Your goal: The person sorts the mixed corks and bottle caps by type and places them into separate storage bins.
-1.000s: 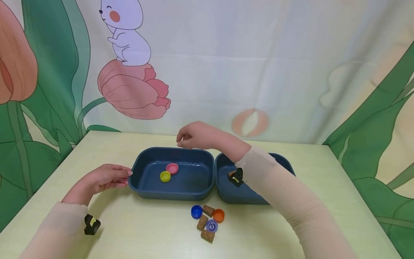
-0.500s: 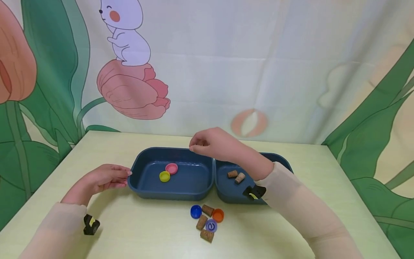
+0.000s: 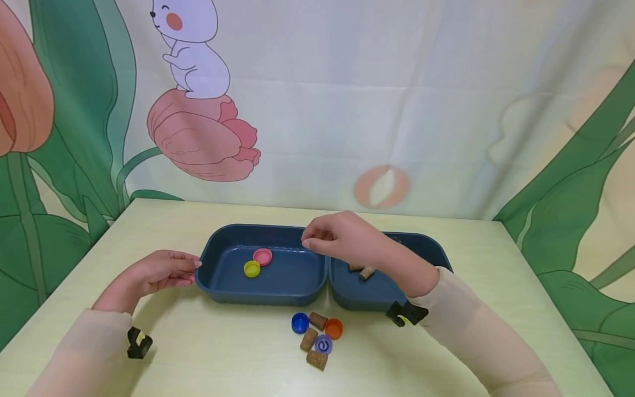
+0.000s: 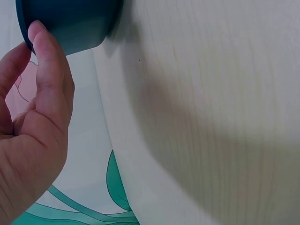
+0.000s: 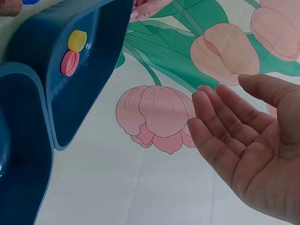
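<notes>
My left hand (image 3: 161, 270) pinches the left end of a dark blue bin (image 3: 292, 278); its fingertips sit at the rim (image 4: 26, 37) in the left wrist view. Inside that bin lie a pink bottle cap (image 3: 262, 257) and a yellow bottle cap (image 3: 252, 269), side by side. My right hand (image 3: 347, 240) hangs over the place where the two bins meet, fingers loosely bent. The right wrist view shows its palm (image 5: 262, 164) holding nothing. Beneath it, the second blue bin (image 3: 354, 300) contains corks (image 3: 367, 273), partly hidden by the hand.
On the table in front of the bins lie a blue cap (image 3: 300, 323), an orange cap (image 3: 334, 328), a purple cap (image 3: 323, 344) and three corks (image 3: 317, 360), bunched together. A printed curtain (image 3: 297, 110) stands behind the table's far edge.
My right hand has moved right and toward me, from beyond the left bin's far rim to above where the bins meet. My left hand stays at its rim.
</notes>
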### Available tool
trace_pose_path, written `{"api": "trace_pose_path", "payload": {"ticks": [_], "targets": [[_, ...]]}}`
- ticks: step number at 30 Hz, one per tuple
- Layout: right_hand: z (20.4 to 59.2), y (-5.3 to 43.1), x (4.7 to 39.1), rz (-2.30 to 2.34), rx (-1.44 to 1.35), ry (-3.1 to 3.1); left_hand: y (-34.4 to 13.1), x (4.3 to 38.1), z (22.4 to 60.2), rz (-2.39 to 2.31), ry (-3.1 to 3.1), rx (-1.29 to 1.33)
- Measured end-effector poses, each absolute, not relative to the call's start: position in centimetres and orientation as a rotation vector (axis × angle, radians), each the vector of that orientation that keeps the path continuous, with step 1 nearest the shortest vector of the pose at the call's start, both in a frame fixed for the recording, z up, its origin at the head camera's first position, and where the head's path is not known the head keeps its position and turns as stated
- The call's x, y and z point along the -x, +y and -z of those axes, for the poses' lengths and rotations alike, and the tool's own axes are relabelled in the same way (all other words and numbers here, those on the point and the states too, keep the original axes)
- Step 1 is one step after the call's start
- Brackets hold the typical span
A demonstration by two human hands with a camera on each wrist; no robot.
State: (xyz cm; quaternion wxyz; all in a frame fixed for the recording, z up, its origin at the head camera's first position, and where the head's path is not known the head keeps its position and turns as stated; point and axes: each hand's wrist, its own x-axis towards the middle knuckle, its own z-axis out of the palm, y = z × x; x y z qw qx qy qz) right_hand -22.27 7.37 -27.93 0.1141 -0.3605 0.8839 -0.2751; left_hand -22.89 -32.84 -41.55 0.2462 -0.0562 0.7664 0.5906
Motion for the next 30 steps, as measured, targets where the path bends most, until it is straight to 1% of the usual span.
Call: {"api": "trace_pose_path", "payload": {"ticks": [10,15,23,30], "targets": [[29.4,9.6,20.7,0.848,1.009,2.555,-32.6,22.8,41.3,-1.612,2.085,0.157],[30.9,10.7,19.8,0.871,0.994,2.529,-32.5,22.8,41.2,-1.612,2.086,0.159],[33.7,12.0,18.1,0.876,1.058,2.488,-32.6,22.8,41.3,-1.609,2.09,0.171],[36.3,13.1,17.3,0.903,1.012,2.462,-32.7,22.8,41.4,-1.603,2.093,0.179]]}}
